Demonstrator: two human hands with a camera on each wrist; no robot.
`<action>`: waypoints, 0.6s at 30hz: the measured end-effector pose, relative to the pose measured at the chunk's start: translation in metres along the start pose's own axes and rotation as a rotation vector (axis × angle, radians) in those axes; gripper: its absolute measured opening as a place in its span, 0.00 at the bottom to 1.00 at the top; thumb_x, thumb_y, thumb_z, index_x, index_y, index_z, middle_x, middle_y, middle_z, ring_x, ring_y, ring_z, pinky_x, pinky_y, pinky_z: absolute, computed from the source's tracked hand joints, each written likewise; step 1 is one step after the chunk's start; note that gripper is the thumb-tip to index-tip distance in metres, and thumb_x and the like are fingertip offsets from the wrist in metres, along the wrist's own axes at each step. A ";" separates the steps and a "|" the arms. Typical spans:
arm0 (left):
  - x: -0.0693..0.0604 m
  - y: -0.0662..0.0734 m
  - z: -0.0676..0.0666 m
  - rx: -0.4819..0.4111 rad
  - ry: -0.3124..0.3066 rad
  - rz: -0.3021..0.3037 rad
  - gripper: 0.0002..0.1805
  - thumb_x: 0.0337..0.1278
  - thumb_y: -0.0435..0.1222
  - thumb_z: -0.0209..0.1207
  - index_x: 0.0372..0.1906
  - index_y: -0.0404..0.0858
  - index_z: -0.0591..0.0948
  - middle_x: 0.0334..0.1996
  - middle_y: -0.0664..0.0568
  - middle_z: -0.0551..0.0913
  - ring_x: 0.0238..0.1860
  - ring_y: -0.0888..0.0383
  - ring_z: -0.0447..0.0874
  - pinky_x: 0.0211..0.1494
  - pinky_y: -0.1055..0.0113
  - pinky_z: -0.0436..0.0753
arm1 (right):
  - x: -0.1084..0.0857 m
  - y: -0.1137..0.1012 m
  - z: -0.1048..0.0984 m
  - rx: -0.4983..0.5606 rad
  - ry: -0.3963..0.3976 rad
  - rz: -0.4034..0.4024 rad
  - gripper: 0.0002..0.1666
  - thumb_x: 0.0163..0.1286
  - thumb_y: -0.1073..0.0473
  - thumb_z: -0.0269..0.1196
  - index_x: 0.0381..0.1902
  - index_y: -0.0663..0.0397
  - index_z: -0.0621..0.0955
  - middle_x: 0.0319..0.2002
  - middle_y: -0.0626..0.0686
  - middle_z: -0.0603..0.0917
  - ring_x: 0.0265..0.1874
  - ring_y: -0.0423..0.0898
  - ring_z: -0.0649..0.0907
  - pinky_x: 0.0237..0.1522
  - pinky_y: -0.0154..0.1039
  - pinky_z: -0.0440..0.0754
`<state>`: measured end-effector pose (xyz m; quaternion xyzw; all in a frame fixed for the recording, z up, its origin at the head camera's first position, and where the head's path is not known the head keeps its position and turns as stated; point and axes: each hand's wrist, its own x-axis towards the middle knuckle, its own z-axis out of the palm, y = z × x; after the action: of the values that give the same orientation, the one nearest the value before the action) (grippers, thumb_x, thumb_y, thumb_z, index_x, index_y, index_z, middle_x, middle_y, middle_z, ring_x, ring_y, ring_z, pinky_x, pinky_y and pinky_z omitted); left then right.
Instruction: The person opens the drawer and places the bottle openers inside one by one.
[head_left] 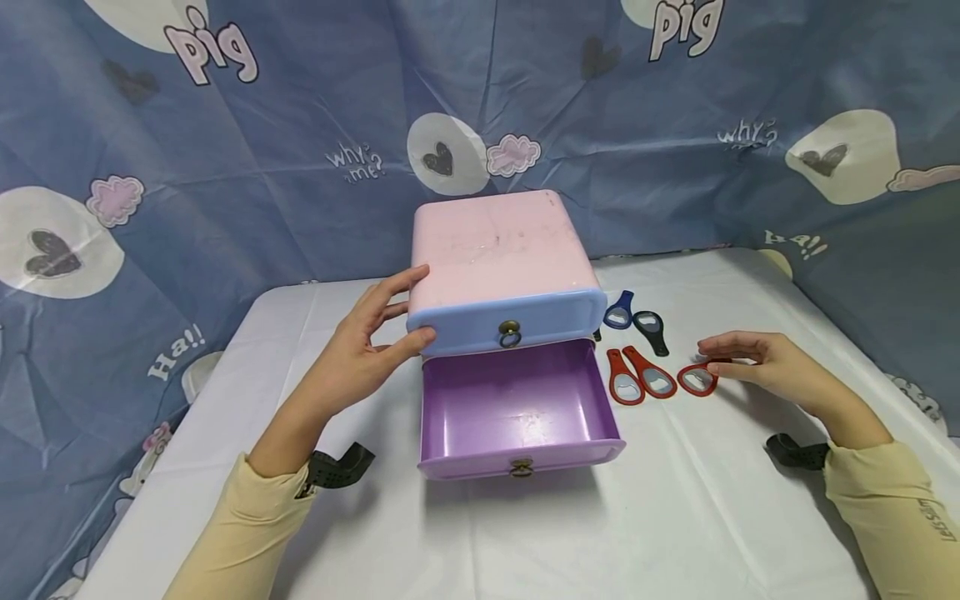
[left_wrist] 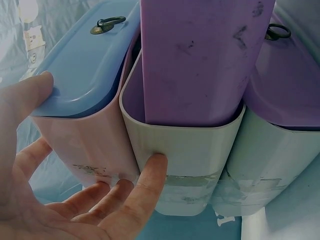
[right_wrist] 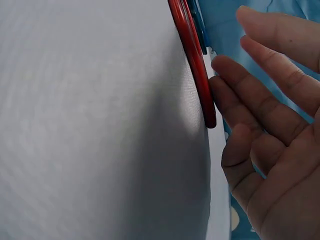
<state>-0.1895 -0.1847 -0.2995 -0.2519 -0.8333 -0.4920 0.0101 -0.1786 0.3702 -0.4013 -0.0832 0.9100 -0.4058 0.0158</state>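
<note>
The red opener (head_left: 697, 380) at my right hand (head_left: 765, 367) lies on the white table (head_left: 720, 500), right of the cabinet (head_left: 502, 242); I judge it light, stiff and hard to break, its smooth rim slightly slippery. Being thin, it should suit a thumb-and-finger pinch across the handle's edges, though the hand hides that end in my head view. The right fingers are loosely extended, closed round nothing; whether they touch the opener I can't tell. Nearby lie two more red openers (head_left: 626, 387), a black one (head_left: 651, 329) and a blue one (head_left: 618, 310). My left hand (head_left: 356, 358) is spread at the cabinet's left side, thumb against the blue drawer (head_left: 465, 329), bracing without a grip. The cabinet looks like stiff, fairly light plastic, best steadied by its walls; below, the purple drawer (head_left: 457, 468) stands drawn out, easiest taken by its ring (head_left: 521, 469).
</note>
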 end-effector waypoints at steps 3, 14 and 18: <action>0.000 0.000 0.000 -0.003 -0.002 0.003 0.38 0.74 0.41 0.68 0.81 0.68 0.66 0.83 0.66 0.60 0.81 0.44 0.66 0.65 0.39 0.87 | -0.001 0.001 -0.002 -0.009 -0.010 0.009 0.26 0.71 0.56 0.75 0.64 0.59 0.85 0.52 0.39 0.92 0.49 0.25 0.86 0.48 0.18 0.77; 0.001 -0.001 0.000 -0.005 -0.002 0.002 0.38 0.74 0.41 0.68 0.81 0.68 0.66 0.83 0.67 0.60 0.81 0.44 0.66 0.65 0.40 0.87 | 0.000 0.004 -0.002 -0.117 -0.020 -0.046 0.30 0.60 0.63 0.81 0.60 0.63 0.86 0.50 0.51 0.93 0.44 0.23 0.84 0.44 0.21 0.80; 0.001 -0.001 0.000 -0.011 -0.007 0.005 0.38 0.74 0.41 0.68 0.81 0.68 0.66 0.83 0.66 0.59 0.81 0.43 0.65 0.65 0.40 0.87 | -0.001 0.003 -0.003 -0.154 -0.027 -0.046 0.29 0.61 0.65 0.81 0.59 0.66 0.86 0.47 0.58 0.93 0.40 0.24 0.84 0.41 0.23 0.81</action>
<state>-0.1906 -0.1850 -0.3001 -0.2555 -0.8301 -0.4955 0.0070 -0.1780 0.3750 -0.4015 -0.1106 0.9361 -0.3336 0.0120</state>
